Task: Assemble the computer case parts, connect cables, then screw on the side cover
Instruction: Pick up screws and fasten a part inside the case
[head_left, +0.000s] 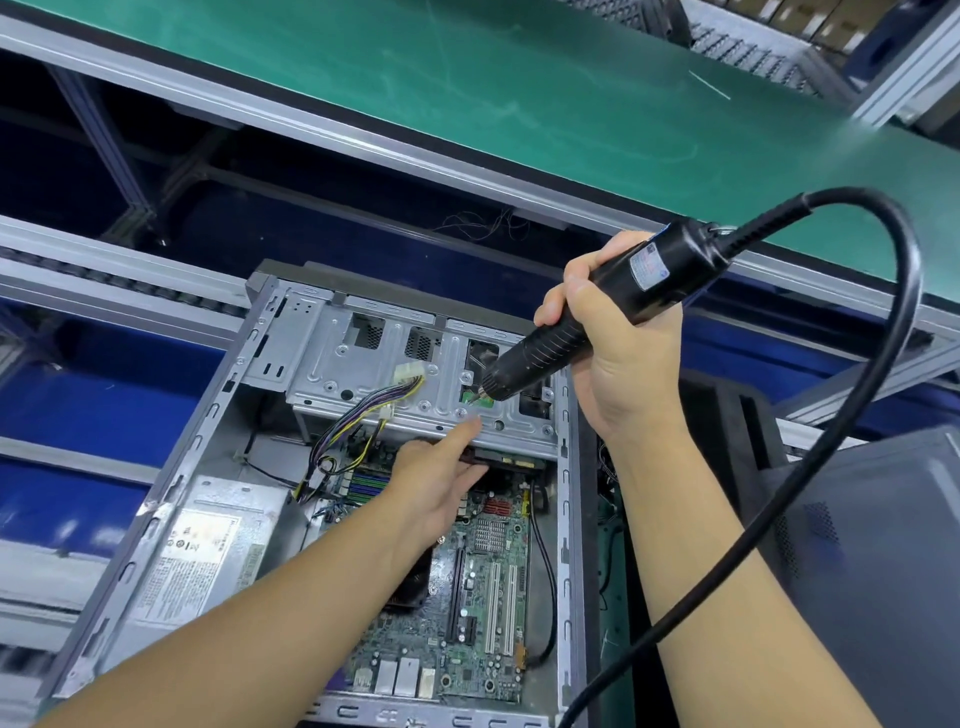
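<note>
Head view: right hand (623, 358) fingers round screwdriver (649, 270) at drive cage (363, 364); left hand (436, 483) fingers straight beneath; wire bundle (353, 421) beside

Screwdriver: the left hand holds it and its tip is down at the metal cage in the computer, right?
Not quite. The right hand grips the screwdriver, not the left, as the head view shows. Its tip is down at the metal cage in the computer; the left hand only touches the cage with a finger.
</note>
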